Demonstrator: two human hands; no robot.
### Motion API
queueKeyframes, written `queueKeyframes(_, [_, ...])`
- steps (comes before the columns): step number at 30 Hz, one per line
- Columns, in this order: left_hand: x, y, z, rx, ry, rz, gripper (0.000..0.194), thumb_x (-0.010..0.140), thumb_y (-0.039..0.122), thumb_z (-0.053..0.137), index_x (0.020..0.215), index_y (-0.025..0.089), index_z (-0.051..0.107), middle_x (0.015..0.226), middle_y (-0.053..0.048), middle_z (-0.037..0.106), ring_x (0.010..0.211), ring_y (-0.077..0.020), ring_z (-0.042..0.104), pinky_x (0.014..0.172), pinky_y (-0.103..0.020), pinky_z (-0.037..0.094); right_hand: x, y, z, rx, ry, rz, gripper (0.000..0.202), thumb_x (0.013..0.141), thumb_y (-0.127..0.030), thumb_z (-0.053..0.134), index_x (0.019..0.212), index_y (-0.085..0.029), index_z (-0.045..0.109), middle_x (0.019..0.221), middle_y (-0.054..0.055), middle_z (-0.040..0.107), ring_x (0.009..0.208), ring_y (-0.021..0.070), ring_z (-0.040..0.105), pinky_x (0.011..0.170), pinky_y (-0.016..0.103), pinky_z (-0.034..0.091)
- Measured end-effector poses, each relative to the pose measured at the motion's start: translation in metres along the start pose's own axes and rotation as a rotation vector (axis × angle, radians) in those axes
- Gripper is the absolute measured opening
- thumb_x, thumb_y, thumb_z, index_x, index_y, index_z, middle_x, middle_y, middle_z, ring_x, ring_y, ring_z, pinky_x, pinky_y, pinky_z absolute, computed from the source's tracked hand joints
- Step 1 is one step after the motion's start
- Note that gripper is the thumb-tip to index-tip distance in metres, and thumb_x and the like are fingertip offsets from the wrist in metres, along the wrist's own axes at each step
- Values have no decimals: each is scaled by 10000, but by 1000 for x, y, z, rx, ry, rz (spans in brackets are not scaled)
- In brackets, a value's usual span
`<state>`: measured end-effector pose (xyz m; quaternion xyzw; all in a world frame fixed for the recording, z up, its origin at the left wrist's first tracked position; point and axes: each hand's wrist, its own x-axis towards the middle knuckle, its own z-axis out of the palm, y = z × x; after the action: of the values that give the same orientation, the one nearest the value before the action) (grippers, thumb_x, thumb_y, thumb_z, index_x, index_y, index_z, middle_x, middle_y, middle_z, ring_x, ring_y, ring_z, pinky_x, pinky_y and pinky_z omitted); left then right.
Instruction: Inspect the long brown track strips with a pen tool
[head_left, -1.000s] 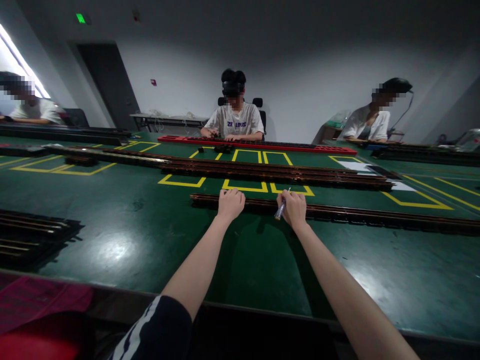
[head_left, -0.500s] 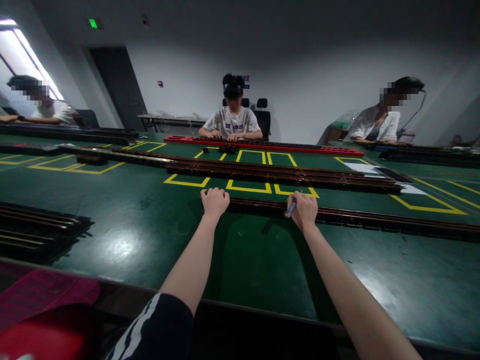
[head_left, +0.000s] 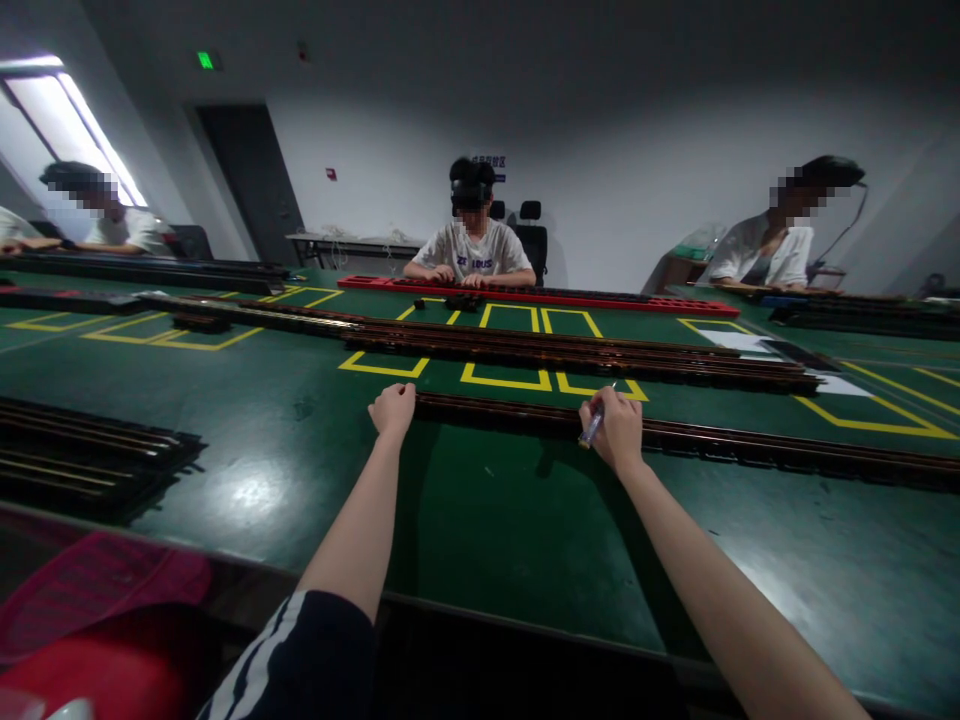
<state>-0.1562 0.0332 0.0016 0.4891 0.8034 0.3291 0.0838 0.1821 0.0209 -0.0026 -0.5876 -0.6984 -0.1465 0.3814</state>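
A long dark strip with copper-coloured lines (head_left: 510,412) lies across the table in front of me. At its left end is my left hand (head_left: 394,408), fingers curled closed; whether they pinch the strip's end or something small is hidden. My right hand (head_left: 619,430) rests over the strip further right, its fingers wrapped round a small screwdriver (head_left: 591,428). The screwdriver has a clear purplish handle and a thin metal tip pointing up and away from me. The fingertips on the strip's far side are out of sight.
Beyond lies a bundle of similar strips (head_left: 570,350) across yellow tape outlines. Another stack (head_left: 90,455) sits at the left. A red rail (head_left: 637,300) lies before a person (head_left: 476,250) opposite. More people work at both sides. White sheets (head_left: 727,340) lie at the right.
My left hand has moved left along the strip to its end, and its fingers have drawn in. My right hand stays over the strip with the screwdriver. The view has shifted slightly.
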Motion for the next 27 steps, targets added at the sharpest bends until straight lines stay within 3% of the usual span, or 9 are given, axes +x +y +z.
queueKeyframes(7, [6, -4, -6, 1, -145, 72, 435, 879, 427, 330, 624, 220, 615, 742, -66, 712, 758, -246, 656, 834, -403, 453, -6, -26, -5, 425, -5, 88, 120, 863, -300, 429, 923, -203, 467, 888, 92, 613, 777, 215, 576, 701, 338, 444])
queueKeyframes(11, [9, -7, -10, -14, -205, 98, 422, 888, 416, 336, 602, 213, 571, 692, -34, 672, 707, -208, 628, 719, -322, 456, -6, -56, 1, 604, -125, 62, 247, 925, -410, 388, 926, -202, 520, 846, 67, 645, 677, 177, 581, 634, 306, 449])
queueKeyframes(14, [12, -9, -9, -16, -195, 117, 413, 895, 399, 347, 581, 203, 531, 647, -12, 629, 660, -181, 601, 677, -288, 432, 0, -83, 11, 743, -225, 38, 369, 922, -495, 384, 934, -191, 592, 775, 46, 649, 722, 186, 605, 654, 303, 463])
queueKeyframes(18, [12, -10, -7, -40, -184, 120, 407, 898, 387, 363, 559, 201, 489, 612, -4, 588, 619, -168, 572, 645, -270, 405, 16, -123, 28, 904, -238, 108, 459, 915, -538, 361, 834, -193, 651, 742, 32, 611, 723, 171, 587, 651, 287, 455])
queueKeyframes(24, [14, -10, -6, -27, -200, 116, 411, 909, 379, 355, 566, 201, 494, 645, -9, 603, 637, -173, 575, 635, -268, 391, 33, -175, 55, 1061, -400, 280, 285, 895, -306, 410, 726, -188, 607, 602, -12, 541, 589, 146, 544, 567, 264, 432])
queueKeyframes(27, [16, -11, -5, 10, -183, 143, 417, 915, 376, 348, 579, 197, 517, 674, -14, 627, 669, -176, 586, 654, -267, 386, 38, -189, 62, 1077, -380, 335, 169, 861, -246, 470, 703, -206, 518, 577, -41, 535, 568, 136, 550, 582, 259, 449])
